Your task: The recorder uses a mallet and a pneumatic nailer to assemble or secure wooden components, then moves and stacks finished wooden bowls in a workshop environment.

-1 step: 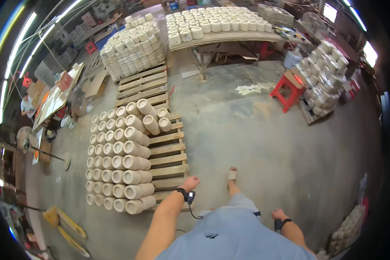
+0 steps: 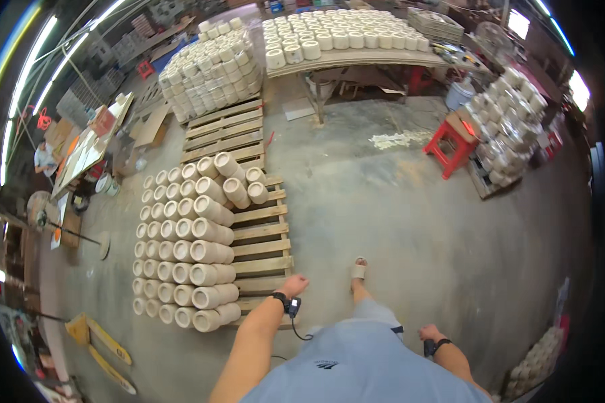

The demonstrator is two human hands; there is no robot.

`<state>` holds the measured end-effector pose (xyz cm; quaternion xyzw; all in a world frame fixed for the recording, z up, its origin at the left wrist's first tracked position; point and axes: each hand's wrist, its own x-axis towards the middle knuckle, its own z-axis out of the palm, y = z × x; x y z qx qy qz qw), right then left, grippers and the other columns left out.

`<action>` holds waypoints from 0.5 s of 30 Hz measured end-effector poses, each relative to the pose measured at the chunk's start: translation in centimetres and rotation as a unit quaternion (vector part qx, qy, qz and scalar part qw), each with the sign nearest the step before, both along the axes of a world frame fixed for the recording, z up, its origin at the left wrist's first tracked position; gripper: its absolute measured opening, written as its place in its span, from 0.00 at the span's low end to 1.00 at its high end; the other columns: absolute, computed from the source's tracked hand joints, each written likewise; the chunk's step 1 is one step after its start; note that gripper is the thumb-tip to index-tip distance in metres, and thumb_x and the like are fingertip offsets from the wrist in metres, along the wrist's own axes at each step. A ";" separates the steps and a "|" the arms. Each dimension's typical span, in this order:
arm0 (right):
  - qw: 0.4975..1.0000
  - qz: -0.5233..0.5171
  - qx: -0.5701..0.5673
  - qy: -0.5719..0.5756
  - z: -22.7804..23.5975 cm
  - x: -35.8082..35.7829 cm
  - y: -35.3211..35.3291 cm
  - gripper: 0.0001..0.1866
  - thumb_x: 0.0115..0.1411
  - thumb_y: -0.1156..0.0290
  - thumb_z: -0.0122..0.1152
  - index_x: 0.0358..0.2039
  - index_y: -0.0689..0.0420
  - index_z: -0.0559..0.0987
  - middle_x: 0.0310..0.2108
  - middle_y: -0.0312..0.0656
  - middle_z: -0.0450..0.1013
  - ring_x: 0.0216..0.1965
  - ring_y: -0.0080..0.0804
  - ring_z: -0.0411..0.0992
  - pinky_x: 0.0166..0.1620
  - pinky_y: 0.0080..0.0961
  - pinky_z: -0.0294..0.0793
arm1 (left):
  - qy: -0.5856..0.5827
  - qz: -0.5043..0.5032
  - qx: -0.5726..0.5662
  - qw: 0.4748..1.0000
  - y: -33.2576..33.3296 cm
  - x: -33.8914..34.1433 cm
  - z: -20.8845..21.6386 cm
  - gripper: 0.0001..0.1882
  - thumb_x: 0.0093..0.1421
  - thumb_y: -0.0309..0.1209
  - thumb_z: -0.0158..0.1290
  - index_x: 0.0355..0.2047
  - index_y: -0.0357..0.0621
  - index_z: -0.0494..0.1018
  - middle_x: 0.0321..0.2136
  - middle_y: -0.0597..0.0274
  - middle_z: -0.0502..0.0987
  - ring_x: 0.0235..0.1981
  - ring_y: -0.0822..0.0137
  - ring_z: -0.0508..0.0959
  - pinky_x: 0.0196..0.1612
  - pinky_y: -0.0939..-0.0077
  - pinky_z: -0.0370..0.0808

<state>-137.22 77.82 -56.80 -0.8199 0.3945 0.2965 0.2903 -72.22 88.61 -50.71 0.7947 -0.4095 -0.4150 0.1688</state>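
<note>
Head view: I see stacked pale cylinders point(image 2: 183, 251), upright, left of the nearer left hand point(image 2: 294, 287); the right hand point(image 2: 431, 333) hangs farther off. Finger closure: I cannot tell.

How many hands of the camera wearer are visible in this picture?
2: the left hand by the right edge of the pallet, the right hand right of the shirt.

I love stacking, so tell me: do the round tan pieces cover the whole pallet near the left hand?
No, the pallet shows bare wood between the round tan pieces and the left hand.
</note>
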 end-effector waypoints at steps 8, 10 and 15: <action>0.999 0.048 0.019 0.009 -1.1 15.8 -28.4 0.13 0.52 0.64 0.59 0.35 0.57 0.81 0.31 0.48 0.79 0.36 0.45 0.77 0.40 0.35 0.76 | -0.080 -0.169 0.012 0.982 4.7 8.5 -0.5 0.12 0.42 0.35 0.57 0.24 0.40 0.71 0.24 0.46 0.76 0.29 0.45 0.77 0.32 0.55 0.73; 0.980 -0.194 -0.043 -0.021 2.4 21.1 -35.3 0.14 0.53 0.64 0.57 0.35 0.59 0.81 0.33 0.50 0.79 0.37 0.48 0.77 0.42 0.36 0.75 | -0.050 -0.157 0.026 0.986 5.5 9.9 0.0 0.14 0.47 0.39 0.55 0.27 0.39 0.72 0.25 0.46 0.76 0.29 0.45 0.77 0.33 0.56 0.73; 0.957 -0.251 -0.031 -0.139 7.9 34.1 -49.4 0.17 0.53 0.61 0.57 0.35 0.61 0.81 0.34 0.53 0.79 0.38 0.49 0.77 0.43 0.38 0.75 | 0.148 0.119 0.194 0.962 1.8 11.6 0.1 0.10 0.53 0.36 0.52 0.27 0.41 0.74 0.25 0.50 0.77 0.29 0.51 0.78 0.31 0.59 0.74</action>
